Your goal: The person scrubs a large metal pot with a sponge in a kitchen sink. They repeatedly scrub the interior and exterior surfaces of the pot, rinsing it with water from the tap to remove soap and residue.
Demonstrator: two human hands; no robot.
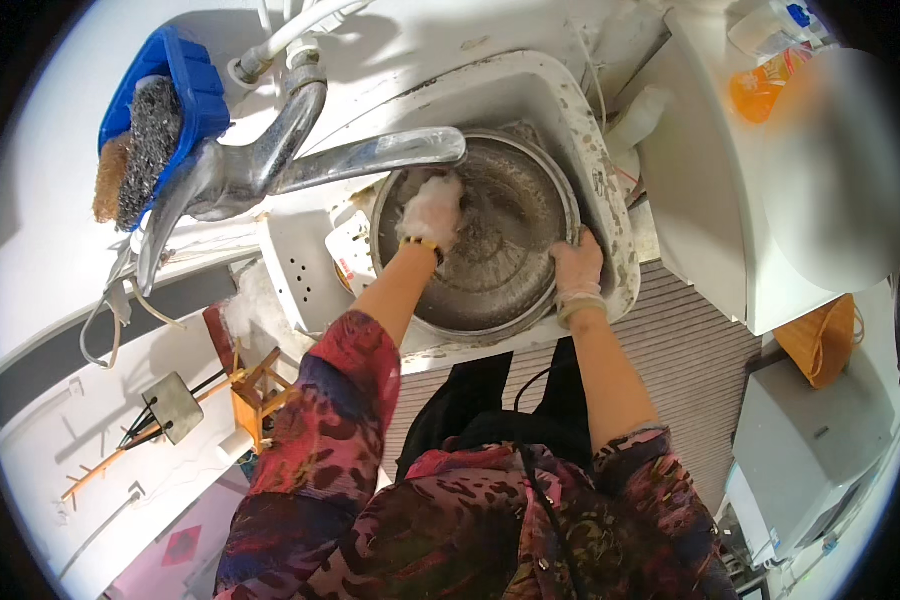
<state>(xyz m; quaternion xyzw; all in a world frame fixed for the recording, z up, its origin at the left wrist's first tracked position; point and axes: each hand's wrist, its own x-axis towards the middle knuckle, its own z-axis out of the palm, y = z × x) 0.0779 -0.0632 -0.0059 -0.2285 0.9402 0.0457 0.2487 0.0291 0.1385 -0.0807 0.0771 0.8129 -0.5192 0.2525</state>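
A large round metal pan sits in the white sink, its inside wet and streaked. My left hand, in a thin clear glove, reaches inside the pan near its left wall. The fingers are blurred, and whether they hold anything is hidden. At the pan's right rim, my right hand grips the edge, also in a clear glove. Above the pan extends the spout of a chrome faucet, over the far side of my left hand. Left of the pan, a white item with printed writing lies partly covered.
A blue plastic caddy on the wall holds a steel-wool scourer and a brown scrubber. White pipes run behind the faucet. To the right stand a white cabinet with an orange bottle and a grey appliance.
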